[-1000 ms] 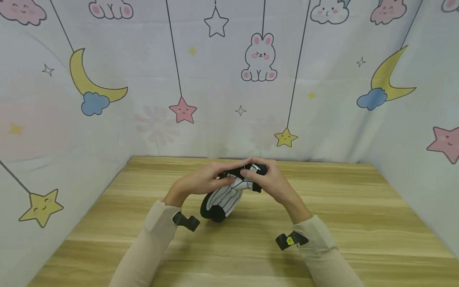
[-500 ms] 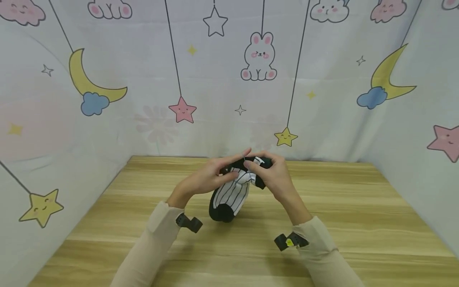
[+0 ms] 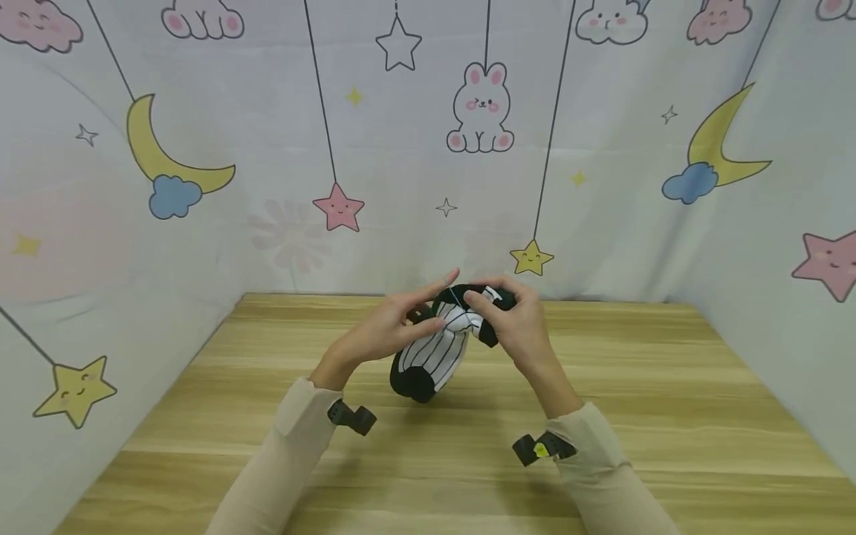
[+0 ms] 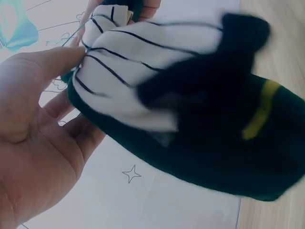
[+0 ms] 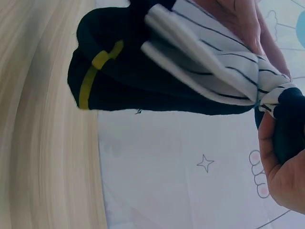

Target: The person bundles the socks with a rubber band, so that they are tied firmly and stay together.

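Note:
A bundle of striped socks (image 3: 433,357), white with thin dark lines and dark ends, is held between both hands above the table. Yellow bands mark the dark fabric in the right wrist view. My left hand (image 3: 377,327) keeps its thumb on the striped fabric, with other fingers behind it. A thin bluish elastic band (image 3: 457,296) runs taut from the raised left index fingertip to the bundle's gathered neck. Beyond that neck, my right hand (image 3: 524,323) grips the bunched dark end (image 5: 290,126), thumb in front and fingers behind.
Under the hands spreads a wood-grain table (image 3: 455,475). A pale cloth backdrop (image 3: 401,245) with printed stars, moons and rabbits encloses its back and sides. Each wrist wears a small black camera, the left camera (image 3: 352,417) and the right camera (image 3: 543,448).
Both hands and the sock bundle have shifted slightly right and up. The left index finger has lifted away from the right hand, and the band now shows stretched between it and the socks.

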The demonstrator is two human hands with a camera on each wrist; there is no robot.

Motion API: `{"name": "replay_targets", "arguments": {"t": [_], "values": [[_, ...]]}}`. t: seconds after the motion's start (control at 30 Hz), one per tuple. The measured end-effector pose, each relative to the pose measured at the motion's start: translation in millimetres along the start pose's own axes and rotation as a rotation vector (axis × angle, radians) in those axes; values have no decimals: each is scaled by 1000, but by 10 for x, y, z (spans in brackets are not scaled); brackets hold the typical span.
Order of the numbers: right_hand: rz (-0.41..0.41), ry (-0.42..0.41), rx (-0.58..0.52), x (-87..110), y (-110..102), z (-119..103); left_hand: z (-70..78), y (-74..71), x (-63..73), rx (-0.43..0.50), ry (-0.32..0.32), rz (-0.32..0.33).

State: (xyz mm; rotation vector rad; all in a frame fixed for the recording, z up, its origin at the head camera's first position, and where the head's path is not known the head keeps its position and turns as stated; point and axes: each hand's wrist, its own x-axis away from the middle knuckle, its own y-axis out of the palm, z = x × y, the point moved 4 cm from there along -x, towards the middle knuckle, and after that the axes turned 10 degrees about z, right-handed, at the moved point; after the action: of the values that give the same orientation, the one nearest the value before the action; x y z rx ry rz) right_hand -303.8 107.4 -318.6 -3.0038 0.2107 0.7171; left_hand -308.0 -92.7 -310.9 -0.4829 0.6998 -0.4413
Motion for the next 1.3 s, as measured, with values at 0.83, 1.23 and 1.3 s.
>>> {"name": "replay_targets", "arguments": {"t": [0.83,1.23,1.3], "values": [[18,72,-44,-104,-191,-29,-39,-42,6,18,41,-32],[-23,84,-55,-98,-201,-12,-38,-54,20,15,31,-46],[-25,91,-59,-98,-202,-12,-41,-56,24,16,9,-51]]}}
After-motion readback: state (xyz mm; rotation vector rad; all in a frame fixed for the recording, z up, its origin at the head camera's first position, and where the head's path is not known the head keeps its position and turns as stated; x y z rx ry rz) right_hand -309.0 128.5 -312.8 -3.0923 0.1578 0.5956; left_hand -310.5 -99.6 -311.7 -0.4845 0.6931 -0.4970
